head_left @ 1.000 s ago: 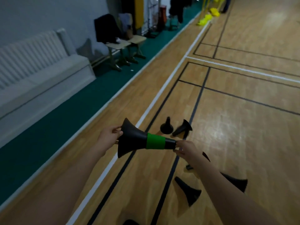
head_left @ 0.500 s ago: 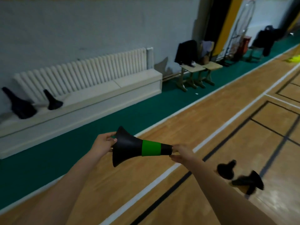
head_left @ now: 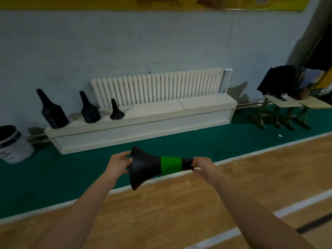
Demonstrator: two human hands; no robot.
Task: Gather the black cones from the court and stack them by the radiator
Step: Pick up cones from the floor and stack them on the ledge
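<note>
Held cone [head_left: 149,166], black with green band: sideways in mid-air, in front of radiator [head_left: 158,85]. Left hand [head_left: 117,163] grips flared base; right hand [head_left: 202,167] pinches narrow tip. Ledge [head_left: 179,112] below radiator, left end: two tall stacks [head_left: 51,109], single cone [head_left: 115,110]. Likely partway; held cone not yet stacked.

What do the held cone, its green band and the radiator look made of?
Held cone: matte black, likely moulded plastic or rubber, from its smooth flare. Green band: probably tape, a flat wrap. Radiator: white-painted metal, judging by its ribbed fins.
</note>
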